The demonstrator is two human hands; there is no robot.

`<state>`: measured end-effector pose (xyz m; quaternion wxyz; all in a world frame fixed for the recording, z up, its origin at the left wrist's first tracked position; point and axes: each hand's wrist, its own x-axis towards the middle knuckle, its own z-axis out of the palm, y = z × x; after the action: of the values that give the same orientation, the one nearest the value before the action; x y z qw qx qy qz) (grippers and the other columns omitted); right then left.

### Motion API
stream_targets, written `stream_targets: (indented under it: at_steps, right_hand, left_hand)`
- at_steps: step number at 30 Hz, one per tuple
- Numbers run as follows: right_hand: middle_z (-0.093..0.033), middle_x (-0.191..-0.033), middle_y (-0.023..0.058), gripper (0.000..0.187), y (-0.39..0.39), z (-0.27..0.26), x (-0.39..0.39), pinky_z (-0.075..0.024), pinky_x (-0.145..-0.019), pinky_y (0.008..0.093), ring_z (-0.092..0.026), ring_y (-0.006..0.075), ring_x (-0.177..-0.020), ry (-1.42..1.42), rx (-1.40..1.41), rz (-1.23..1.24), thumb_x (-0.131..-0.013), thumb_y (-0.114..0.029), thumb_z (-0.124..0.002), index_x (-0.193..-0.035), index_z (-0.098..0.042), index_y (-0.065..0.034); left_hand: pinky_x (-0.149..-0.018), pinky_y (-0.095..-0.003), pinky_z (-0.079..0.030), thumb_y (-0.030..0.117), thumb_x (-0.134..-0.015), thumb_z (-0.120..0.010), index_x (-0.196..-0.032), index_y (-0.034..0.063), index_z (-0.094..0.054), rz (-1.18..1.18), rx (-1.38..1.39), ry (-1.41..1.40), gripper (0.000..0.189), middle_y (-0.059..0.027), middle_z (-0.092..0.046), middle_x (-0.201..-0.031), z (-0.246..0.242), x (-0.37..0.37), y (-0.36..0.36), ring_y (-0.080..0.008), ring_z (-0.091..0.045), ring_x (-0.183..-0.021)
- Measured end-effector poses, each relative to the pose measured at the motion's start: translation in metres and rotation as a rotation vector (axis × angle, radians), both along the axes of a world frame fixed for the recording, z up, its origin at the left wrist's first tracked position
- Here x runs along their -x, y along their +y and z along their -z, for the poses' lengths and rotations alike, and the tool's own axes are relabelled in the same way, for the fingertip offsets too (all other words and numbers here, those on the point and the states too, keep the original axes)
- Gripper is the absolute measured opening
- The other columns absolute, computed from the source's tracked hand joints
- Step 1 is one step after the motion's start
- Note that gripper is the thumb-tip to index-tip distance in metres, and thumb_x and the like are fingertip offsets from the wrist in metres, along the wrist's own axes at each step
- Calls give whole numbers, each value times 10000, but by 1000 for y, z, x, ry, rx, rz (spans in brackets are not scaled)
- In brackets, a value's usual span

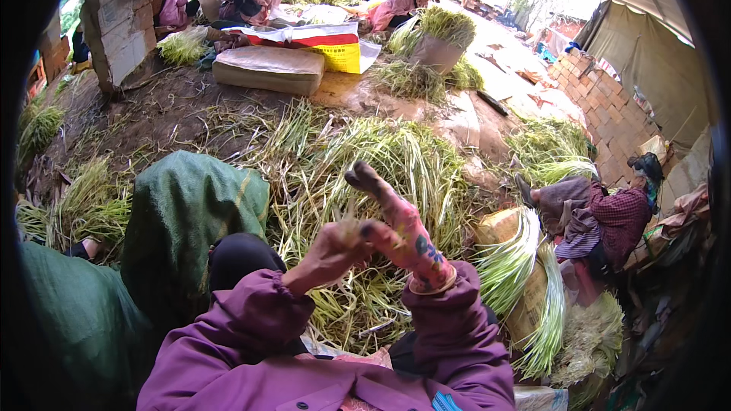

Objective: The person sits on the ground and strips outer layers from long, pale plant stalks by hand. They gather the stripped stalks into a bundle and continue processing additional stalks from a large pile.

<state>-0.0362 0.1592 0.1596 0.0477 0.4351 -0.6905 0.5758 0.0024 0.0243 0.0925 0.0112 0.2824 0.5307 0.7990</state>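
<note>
My bare left hand (334, 254) is raised over my lap with its fingers curled around a small blurred tuft of pale plant strands (346, 217). My right hand (402, 228) wears a pink flowered glove with dark, soiled fingertips. Its thumb meets the left fingers, while its other fingers point up and away, spread from the thumb. No object shows inside the glove. Beneath both hands spreads a loose heap of long green and yellowish stalks (411, 165). To the right, a bundle of cleaned pale-green stalks (508, 262) and a slimmer bundle (548, 308) rest on brown sacking (526, 308).
Green woven sacking (191, 205) bulges at my left knee. A rooty bundle (591, 337) lies at lower right, near a seated person in a checked shirt (619, 217). Ahead are a wrapped block (268, 68), a filled sack (438, 54) and several people. A brick pillar (123, 28) stands left.
</note>
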Motion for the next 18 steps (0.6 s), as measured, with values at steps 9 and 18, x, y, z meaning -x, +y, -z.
stream_targets:
  at_steps: [9,18]
  right_hand:
    - [-593,-830,-34,317,-23,78,-50,-435,-703,234,-517,48,-786,-753,-225,-354,-731,-128,-722,-1010,-595,-48]
    - [-613,-912,-6,372,-8,105,-59,-454,-762,257,-539,80,-848,-712,-330,-239,-723,-87,-711,-1065,-570,-45]
  left_hand:
    - [-546,-282,-506,123,-870,-563,-925,25,-516,-156,-283,-408,122,-74,-583,-709,-43,-24,-42,-161,-589,-596]
    - [-550,-315,-436,213,-870,-557,-868,71,-484,-378,-337,-324,160,-33,-489,-672,-59,-6,-88,-145,-499,-577]
